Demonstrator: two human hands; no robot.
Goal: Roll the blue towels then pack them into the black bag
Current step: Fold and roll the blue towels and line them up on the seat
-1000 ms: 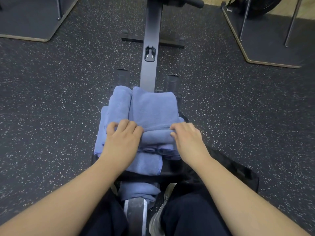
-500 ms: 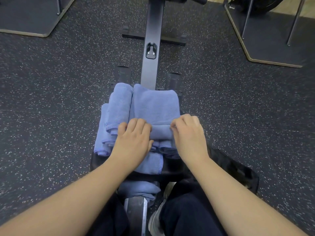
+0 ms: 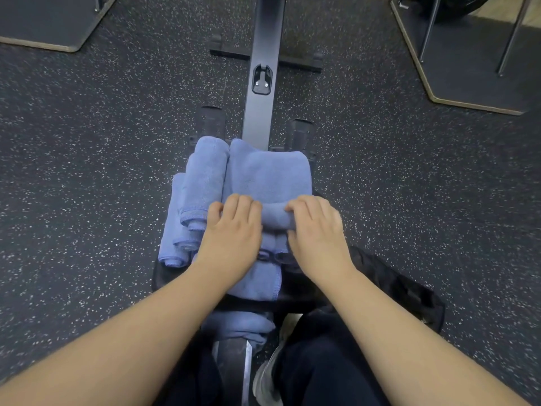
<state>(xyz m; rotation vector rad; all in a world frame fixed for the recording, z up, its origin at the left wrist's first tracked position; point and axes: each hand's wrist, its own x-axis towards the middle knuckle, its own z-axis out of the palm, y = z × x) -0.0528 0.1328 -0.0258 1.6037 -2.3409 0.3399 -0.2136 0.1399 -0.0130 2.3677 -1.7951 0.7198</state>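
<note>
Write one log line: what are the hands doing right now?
left hand: on towel roll | right hand: on roll | rolled towels: beside | black bag: underneath

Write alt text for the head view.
Both hands, left hand and right hand, roll a blue towel away from the person. Rolled towels lie beside it; a black bag lies beneath.

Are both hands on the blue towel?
Yes, the left hand and the right hand both grip the rolled near edge of the blue towel, fingers curled over it.
</note>
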